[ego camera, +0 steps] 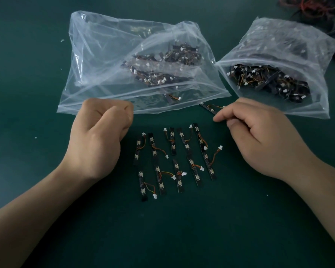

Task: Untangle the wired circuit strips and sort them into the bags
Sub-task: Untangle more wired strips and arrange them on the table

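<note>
A clear large bag [97, 64] lies on the green table [27, 105] with its mouth toward the person, and a heap of circuit strips [162, 66] sits inside it toward its right side. The left hand [103, 136] is at the bag's near rim, fingers curled into a fist with the thumb pinching the plastic edge. Just off the bag's near right corner, the right hand [259, 136] pinches one end of a single strip [208, 107] between thumb and forefinger; the strip is tilted, its orange wire trailing.

In front of the bag, between the two hands, loose strips [174, 157] lie flat in two rough rows (each with a short wire and a white plug). To the bag's right, a small bag [290, 39] holds a darker, denser pile. Beyond that, at the far corner, is a blurred tangle of red and black wires [313, 8].
</note>
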A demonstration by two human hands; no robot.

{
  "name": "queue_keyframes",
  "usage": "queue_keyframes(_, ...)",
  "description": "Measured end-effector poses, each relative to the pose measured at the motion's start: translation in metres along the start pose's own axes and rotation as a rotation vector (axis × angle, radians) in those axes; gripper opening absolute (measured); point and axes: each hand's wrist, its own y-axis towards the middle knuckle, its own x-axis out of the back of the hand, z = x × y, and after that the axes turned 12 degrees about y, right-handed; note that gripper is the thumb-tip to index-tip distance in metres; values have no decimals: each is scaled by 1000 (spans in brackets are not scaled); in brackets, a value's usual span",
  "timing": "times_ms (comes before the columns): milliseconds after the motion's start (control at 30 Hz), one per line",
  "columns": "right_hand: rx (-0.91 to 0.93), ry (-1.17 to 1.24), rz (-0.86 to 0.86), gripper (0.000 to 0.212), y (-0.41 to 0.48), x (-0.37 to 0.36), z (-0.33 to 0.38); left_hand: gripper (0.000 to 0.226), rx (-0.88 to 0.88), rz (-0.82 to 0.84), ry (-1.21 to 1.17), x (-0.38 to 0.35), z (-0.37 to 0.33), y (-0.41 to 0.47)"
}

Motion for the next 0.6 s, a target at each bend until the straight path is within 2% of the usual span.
queue_keyframes(200,2,12,-2,21,0,0,-1,29,-27,53,-1,2,-3,0)
queue_keyframes(400,-21,-3,6,17,0,1,0,29,-160,318,247,10,-3,4)
queue_keyframes(600,-11,1,33,19,-1,2,1,26,-205,307,338,10,-6,1)
